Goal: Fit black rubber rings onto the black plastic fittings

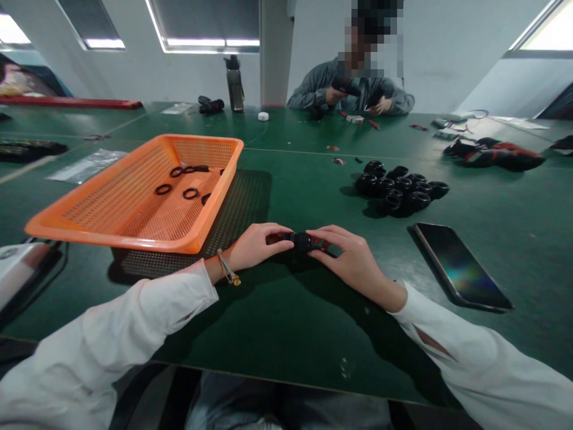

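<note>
Both my hands meet at the middle of the green table (286, 310) on one small black round part (301, 240). My left hand (255, 246) pinches its left side with closed fingers. My right hand (347, 257) grips its right side, fingers curled round it. The part lies low, at or just above the table top. A pile of several similar black round parts (400, 190) sits further back on the right. An orange perforated basket (111, 230) on the left holds several black rings (190, 193).
A dark phone (461, 266) lies flat on the right, close to my right forearm. Across the table a person in a grey jacket (353, 89) handles dark parts. A bottle (235, 83) stands at the far edge. Red and black items (492, 154) lie at far right.
</note>
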### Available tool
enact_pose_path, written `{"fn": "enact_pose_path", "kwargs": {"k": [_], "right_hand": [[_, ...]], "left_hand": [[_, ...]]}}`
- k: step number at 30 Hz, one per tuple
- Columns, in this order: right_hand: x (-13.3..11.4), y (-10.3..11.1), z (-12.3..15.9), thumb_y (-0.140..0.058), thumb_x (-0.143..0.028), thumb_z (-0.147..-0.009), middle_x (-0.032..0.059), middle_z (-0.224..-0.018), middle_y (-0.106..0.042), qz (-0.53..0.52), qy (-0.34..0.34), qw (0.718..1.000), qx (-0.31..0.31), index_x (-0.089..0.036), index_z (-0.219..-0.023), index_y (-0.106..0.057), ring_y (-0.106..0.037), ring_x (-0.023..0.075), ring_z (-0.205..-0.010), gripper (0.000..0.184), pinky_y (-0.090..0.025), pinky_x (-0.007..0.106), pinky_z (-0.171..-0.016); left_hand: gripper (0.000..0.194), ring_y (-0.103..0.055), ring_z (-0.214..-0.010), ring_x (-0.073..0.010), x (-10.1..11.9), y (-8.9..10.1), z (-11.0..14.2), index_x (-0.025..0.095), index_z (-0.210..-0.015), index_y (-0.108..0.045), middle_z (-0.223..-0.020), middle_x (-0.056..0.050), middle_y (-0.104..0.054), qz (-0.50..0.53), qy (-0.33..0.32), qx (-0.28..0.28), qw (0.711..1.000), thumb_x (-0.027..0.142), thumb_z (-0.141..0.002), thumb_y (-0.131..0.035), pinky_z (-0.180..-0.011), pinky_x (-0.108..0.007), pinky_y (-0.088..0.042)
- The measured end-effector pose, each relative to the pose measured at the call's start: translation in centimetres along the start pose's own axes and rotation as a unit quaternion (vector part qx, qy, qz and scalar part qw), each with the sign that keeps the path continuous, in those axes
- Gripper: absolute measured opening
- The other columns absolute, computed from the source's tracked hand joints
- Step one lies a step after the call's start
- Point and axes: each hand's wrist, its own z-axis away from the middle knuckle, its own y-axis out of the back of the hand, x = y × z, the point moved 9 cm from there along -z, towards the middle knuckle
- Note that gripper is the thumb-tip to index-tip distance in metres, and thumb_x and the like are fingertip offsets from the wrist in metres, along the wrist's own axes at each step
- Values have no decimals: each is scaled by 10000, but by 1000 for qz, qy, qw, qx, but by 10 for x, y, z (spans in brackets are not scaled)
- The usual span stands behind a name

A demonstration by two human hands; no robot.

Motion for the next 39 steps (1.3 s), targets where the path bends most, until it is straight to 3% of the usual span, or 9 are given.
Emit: {"fn": "enact_pose_path", "kwargs": {"k": [7, 13, 39], "right_hand": [[7, -1, 1, -665, -126, -719, 40, -925, -709, -33, -30, 999, 7, -194, -1044, -629, -655, 160, -712, 334, -565, 311, -677], [3, -2, 0, -652, -138, -738, 37, -882, -707, -36, -21, 999, -3, -190, -956, -641, -655, 172, -761, 225, -555, 329, -719], [2, -2, -1, -613, -198, -796, 36, -861, -713, -14, -21, 1000, -16, -210, -1003, -664, -660, 174, -736, 214, -550, 319, -697]], "left_hand": [[316, -612, -748, -141, 1, 0, 0, 114, -1030, -672, -926, -59, -697, -6, -4, -5, 1000, 332, -818, -585, -659, -229, -465], [329, -625, -787, -151, 2, 0, 0, 119, -1029, -668, -947, -60, -698, -8, -2, -8, 1000, 353, -815, -579, -691, -239, -481], [321, -621, -770, -145, 1, 0, 0, 102, -1028, -669, -945, -71, -698, -4, 4, -5, 1000, 328, -817, -584, -676, -229, -468]]}}
